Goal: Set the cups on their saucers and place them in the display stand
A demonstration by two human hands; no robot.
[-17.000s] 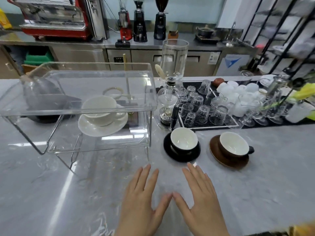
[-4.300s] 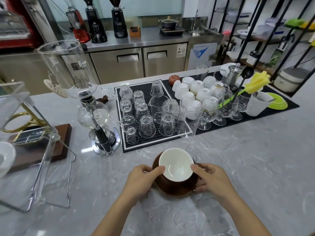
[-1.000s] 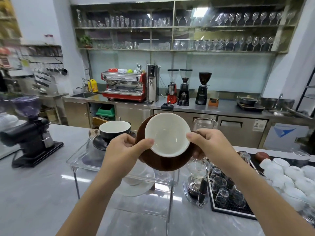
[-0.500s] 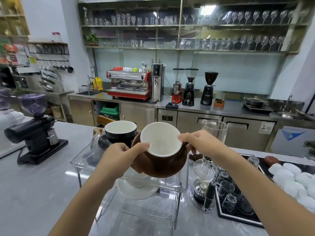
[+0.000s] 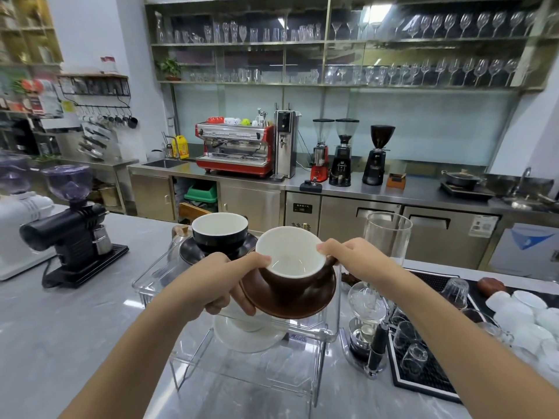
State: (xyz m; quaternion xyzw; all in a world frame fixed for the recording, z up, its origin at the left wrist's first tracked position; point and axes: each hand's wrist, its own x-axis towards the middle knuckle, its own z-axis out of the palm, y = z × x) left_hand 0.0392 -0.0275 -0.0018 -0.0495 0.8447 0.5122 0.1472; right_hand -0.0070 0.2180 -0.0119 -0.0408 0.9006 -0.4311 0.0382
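Both my hands hold a brown cup (image 5: 295,272) with a white inside, seated on its brown saucer (image 5: 290,303). My left hand (image 5: 219,281) grips the saucer's left edge with the thumb on the cup rim. My right hand (image 5: 352,257) holds the right side. The set hovers, tilted, just above the right part of the clear display stand's (image 5: 325,334) top shelf. A black cup (image 5: 219,231) on a black saucer (image 5: 189,254) stands on that shelf at the left. A white cup and saucer (image 5: 248,338) sit on the lower shelf.
A glass siphon brewer (image 5: 375,297) stands right of the stand. Beyond it a black mat (image 5: 432,376) carries upturned glasses and white cups. A black grinder (image 5: 72,228) sits on the counter at the left. The grey marble counter (image 5: 75,328) spreads in front.
The brown cup and saucer have come down and slightly forward toward the stand's top shelf, beside the black cup. Both hands keep their hold.
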